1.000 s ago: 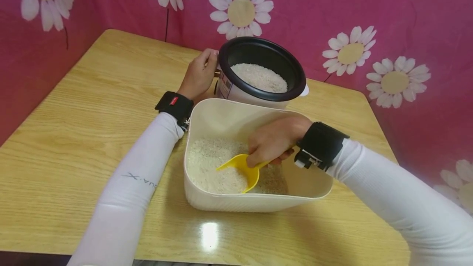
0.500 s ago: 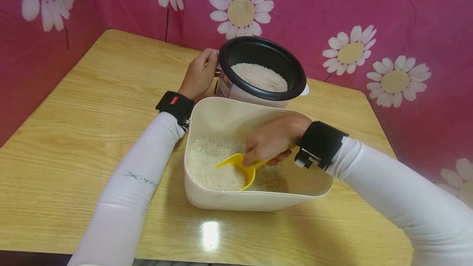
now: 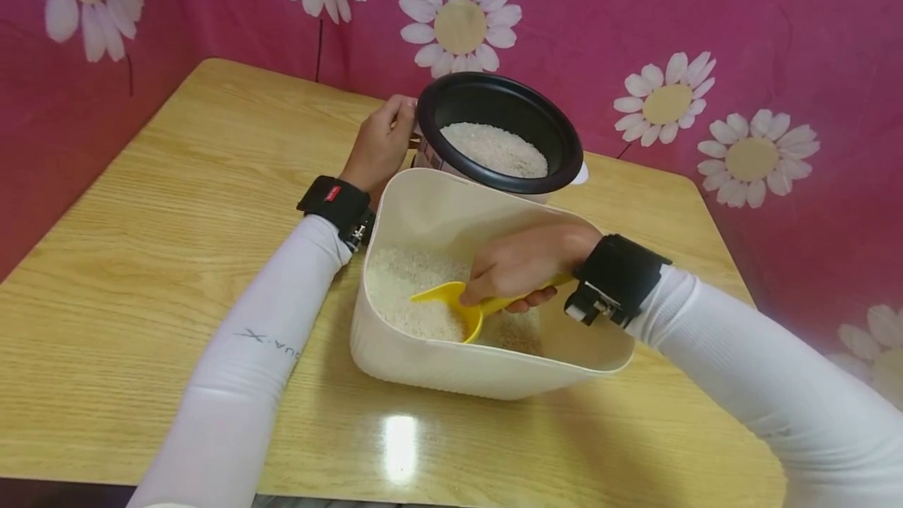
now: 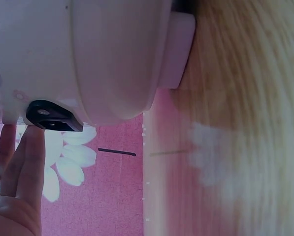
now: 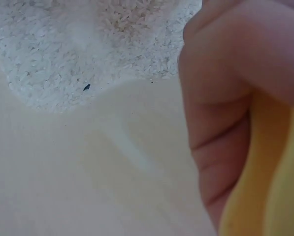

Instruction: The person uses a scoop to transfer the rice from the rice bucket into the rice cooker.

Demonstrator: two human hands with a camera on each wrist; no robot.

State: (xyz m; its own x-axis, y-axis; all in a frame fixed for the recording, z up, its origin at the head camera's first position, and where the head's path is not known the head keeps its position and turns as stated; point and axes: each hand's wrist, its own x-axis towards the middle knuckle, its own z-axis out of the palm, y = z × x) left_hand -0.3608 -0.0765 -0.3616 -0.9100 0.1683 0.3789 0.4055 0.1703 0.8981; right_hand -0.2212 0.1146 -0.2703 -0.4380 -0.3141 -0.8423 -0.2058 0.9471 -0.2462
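My right hand (image 3: 518, 263) grips the handle of a yellow scoop (image 3: 474, 320) inside a cream plastic bin (image 3: 487, 371). The scoop's bowl is sunk in the white rice (image 3: 402, 288) and has rice in it. In the right wrist view, curled fingers (image 5: 220, 128) wrap the yellow handle, with rice (image 5: 43, 59) along the bin's inner wall. Behind the bin stands a rice cooker (image 3: 504, 179) with a black inner rim and rice inside. My left hand (image 3: 381, 143) holds the cooker at its left side. The left wrist view shows fingers (image 4: 31, 167) against the cooker's white body (image 4: 117, 54), beside a dark socket.
Everything stands on a light wooden table (image 3: 176, 257). A pink wall covering (image 3: 564, 6) with white flowers rises behind it. Bare tabletop shows left of the bin and at its front. The cooker and bin stand close together.
The bin has shifted and tilted a little, its left back corner rising in view. The scoop has moved slightly left and up with my right hand. My left hand stays at the cooker.
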